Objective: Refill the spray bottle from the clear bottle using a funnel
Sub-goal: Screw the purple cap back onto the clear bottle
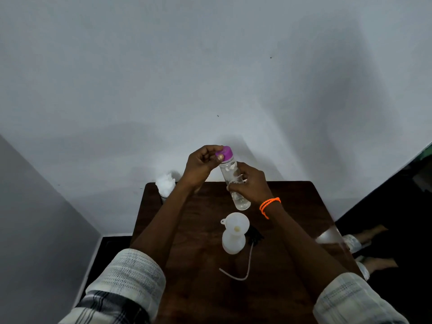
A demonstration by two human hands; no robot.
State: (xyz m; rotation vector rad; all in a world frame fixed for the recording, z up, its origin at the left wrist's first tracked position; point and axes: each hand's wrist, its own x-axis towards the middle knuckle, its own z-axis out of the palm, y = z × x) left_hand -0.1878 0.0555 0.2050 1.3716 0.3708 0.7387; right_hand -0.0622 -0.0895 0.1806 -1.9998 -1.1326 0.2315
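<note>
Clear bottle [234, 181] sits raised over the surface [201, 230]; my right hand [251, 181] grips its body, left hand [203, 163] pinches the purple cap [225, 152]; I'd twist gently, keeping it upright above the funnel [236, 224] seated in the spray bottle [233, 243].

text: none legible | clear bottle [234, 181]: marks too blurred to read
</note>
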